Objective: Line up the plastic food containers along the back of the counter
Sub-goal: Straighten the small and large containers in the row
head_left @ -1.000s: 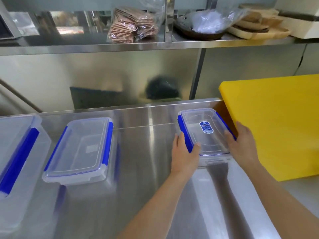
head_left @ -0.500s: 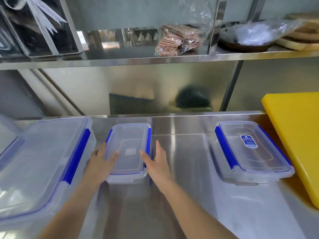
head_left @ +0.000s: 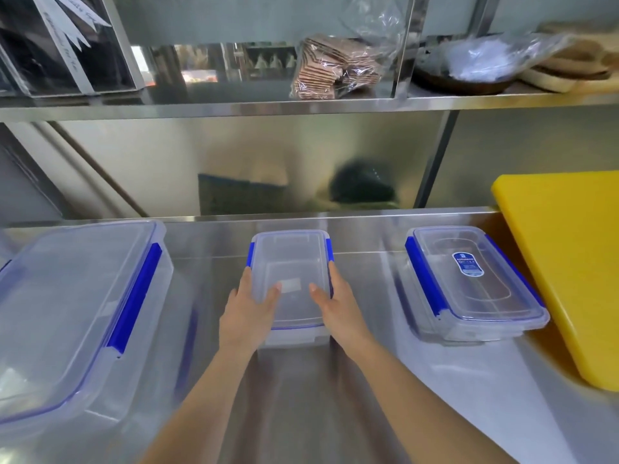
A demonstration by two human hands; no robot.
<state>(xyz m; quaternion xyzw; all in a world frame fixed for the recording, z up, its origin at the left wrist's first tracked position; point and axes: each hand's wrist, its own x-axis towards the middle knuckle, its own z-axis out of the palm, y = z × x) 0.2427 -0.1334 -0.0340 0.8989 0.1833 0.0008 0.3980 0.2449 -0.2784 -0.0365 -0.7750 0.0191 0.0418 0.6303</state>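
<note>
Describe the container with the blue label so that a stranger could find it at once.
Start at the yellow cutting board on the right of the steel counter. Directly to its left sits a clear container with blue clips. Only its lid carries a dark blue label, and no hand touches it.

Your left hand and right hand sit on either side of the middle container, which stands on the worktop with its far end near the back edge. Well to the left of your left hand lies the large container; to the right of your right hand stands the labelled container, with the cutting board just beyond it. Above and behind both hands, a shelf carries a wrapped stack.
</note>
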